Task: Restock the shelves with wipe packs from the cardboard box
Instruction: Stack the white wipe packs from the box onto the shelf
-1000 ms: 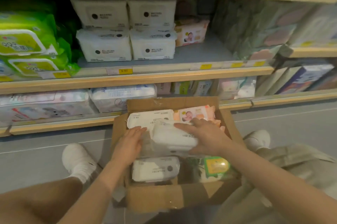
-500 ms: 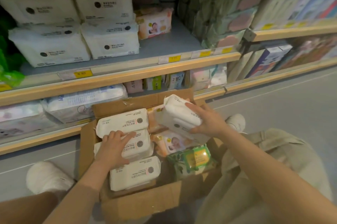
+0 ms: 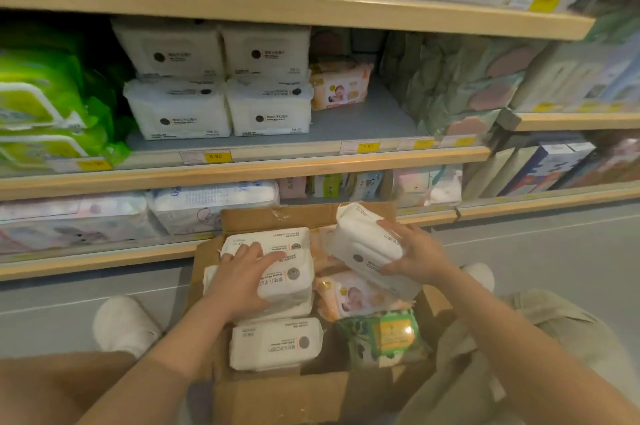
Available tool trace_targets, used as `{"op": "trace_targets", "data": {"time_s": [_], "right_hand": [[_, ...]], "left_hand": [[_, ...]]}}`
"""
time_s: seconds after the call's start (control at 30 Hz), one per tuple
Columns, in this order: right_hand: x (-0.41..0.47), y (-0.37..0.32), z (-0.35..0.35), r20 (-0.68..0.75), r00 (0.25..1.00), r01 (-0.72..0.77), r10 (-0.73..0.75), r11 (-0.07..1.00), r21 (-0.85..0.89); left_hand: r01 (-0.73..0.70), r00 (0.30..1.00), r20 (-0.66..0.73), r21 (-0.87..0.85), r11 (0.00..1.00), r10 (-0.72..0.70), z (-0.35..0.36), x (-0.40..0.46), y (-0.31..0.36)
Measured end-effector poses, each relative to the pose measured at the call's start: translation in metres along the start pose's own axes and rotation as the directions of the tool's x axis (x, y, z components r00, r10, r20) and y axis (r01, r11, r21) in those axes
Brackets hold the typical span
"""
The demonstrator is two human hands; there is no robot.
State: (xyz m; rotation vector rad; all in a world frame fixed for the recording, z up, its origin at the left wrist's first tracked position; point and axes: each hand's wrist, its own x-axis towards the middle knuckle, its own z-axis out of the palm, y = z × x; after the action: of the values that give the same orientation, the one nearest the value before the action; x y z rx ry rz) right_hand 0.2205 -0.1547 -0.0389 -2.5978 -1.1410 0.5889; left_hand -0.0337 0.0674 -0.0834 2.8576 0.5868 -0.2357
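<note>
Open cardboard box (image 3: 277,397) on the floor held white, peach and green wipe packs, right hand (image 3: 417,256) gripped a lifted white pack (image 3: 363,244), left hand (image 3: 242,281) lay spread on another white pack (image 3: 294,281)

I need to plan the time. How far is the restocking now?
Early stage. Done: white packs already stand on the middle shelf. In hand: the right hand has a white pack lifted; the left hand rests on another. Left: several packs remain in the cardboard box.
</note>
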Motion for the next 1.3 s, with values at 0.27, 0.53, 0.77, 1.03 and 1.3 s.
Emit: {"op": "trace_targets", "data": {"time_s": [0.27,0.53,0.77,1.03,1.3], "right_hand": [[0.026,-0.075,-0.049,-0.068,0.975,0.198,-0.21,0.968,-0.151],[0.096,-0.193,-0.084,-0.103,0.875,0.428,-0.473,0.856,-0.292],[0.158,-0.302,-0.08,-0.03,0.778,0.588,-0.627,0.744,-0.317],[0.232,-0.36,-0.056,0.102,0.77,0.638,-0.63,0.754,-0.156],[0.255,-0.367,-0.025,0.109,0.761,0.636,-0.639,0.703,-0.319]], "left_hand": [[0.093,0.966,-0.238,-0.043,0.995,-0.101,-0.09,-0.036,-0.054],[0.257,0.886,-0.367,-0.12,0.959,-0.283,-0.136,-0.079,-0.14],[0.263,0.826,-0.466,-0.18,0.948,-0.317,-0.149,-0.09,-0.19],[0.286,0.792,-0.479,-0.258,0.923,-0.379,-0.154,-0.09,-0.219],[0.304,0.77,-0.496,-0.265,0.915,-0.4,-0.153,-0.094,-0.227]]}}
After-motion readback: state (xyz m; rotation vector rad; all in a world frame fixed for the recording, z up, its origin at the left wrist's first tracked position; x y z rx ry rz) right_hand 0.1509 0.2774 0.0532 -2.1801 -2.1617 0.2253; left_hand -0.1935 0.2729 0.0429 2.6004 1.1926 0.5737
